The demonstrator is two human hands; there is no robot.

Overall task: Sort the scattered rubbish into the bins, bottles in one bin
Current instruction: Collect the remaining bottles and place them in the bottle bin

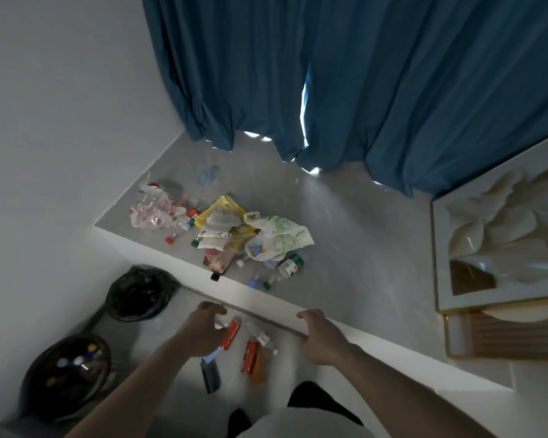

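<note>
My left hand (203, 331) curls round a clear bottle with a red label (231, 333), low over the floor. My right hand (321, 339) hovers beside it with loosely curled fingers and holds nothing. Between the hands lie a clear bottle with a white label (261, 336), a red-labelled bottle (250, 358), an orange one (258, 369) and a dark flat container (211, 377). A black-lined bin (38, 384) at lower left holds several bottles. A second black-lined bin (140, 292) stands behind it. More rubbish (228, 235) is heaped on the raised floor beyond: plastic bags, a yellow bag, bottles, loose caps.
A white step edge (266, 298) runs diagonally between my hands and the heap. Blue curtains (361, 90) hang at the back and a white wall (60, 121) closes the left. A white-framed piece of furniture (437, 248) stands at the right.
</note>
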